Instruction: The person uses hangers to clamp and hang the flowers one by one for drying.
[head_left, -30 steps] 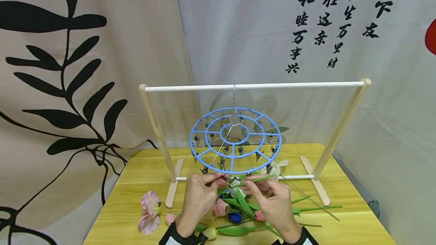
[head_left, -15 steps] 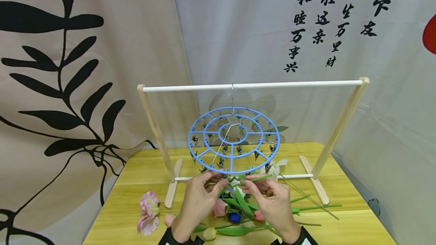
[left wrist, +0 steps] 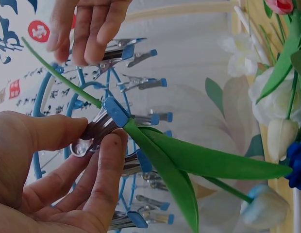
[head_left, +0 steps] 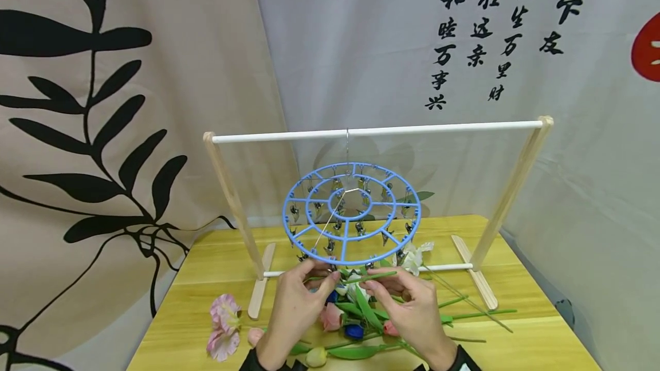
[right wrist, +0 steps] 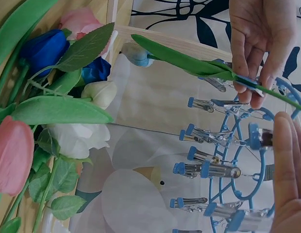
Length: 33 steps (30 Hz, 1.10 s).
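My left hand (head_left: 301, 308) pinches a metal clip (left wrist: 103, 124) with blue tips between thumb and fingers, under the front rim of the blue round hanger (head_left: 352, 238). Between the clip's tips lies the green stem (left wrist: 68, 85) of an artificial tulip. Its white and pale-blue bloom (left wrist: 264, 208) hangs below two long green leaves (left wrist: 216, 156). My right hand (head_left: 412, 314) is beside the free end of the stem, its fingers extended and holding nothing. In the right wrist view its fingers (right wrist: 285, 160) are apart from the stem.
A wooden stand with a white crossbar (head_left: 443, 127) carries the hanger, where several other clips (right wrist: 223, 171) dangle. Below my hands lie several artificial flowers, among them a blue one (head_left: 353, 331) and a pink one (head_left: 331, 317). Pink-lilac blooms (head_left: 224, 328) lie left on the wooden table (head_left: 180, 314).
My left thumb and fingers have shifted on the clip and spread wider. The stem's free end has moved left, away from my right fingers.
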Each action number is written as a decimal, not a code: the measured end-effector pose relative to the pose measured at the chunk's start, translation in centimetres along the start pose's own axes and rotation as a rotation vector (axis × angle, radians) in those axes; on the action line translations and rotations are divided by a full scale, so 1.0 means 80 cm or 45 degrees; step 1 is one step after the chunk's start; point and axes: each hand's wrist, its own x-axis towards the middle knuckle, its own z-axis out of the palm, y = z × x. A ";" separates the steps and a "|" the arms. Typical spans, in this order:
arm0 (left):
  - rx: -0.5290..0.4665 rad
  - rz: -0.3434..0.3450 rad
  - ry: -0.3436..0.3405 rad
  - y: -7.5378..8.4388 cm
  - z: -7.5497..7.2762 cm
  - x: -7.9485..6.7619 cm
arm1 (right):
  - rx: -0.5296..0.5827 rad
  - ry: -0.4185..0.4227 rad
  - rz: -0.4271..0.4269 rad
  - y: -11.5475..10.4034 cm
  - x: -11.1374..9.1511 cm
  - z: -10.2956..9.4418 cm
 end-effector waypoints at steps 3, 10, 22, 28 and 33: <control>-0.001 0.012 0.039 -0.002 -0.003 0.001 | -0.003 -0.005 -0.021 0.002 -0.003 -0.003; 0.010 0.025 0.092 -0.009 -0.011 0.005 | -0.021 -0.053 0.005 0.008 -0.013 -0.012; -0.012 0.011 0.169 -0.016 -0.026 0.010 | -0.101 -0.115 -0.073 0.025 -0.030 -0.022; -0.028 -0.017 0.189 -0.019 -0.033 0.012 | -0.168 -0.165 -0.029 0.033 -0.040 -0.030; -0.056 -0.029 0.201 -0.023 -0.038 0.015 | -0.205 -0.199 0.023 0.037 -0.048 -0.034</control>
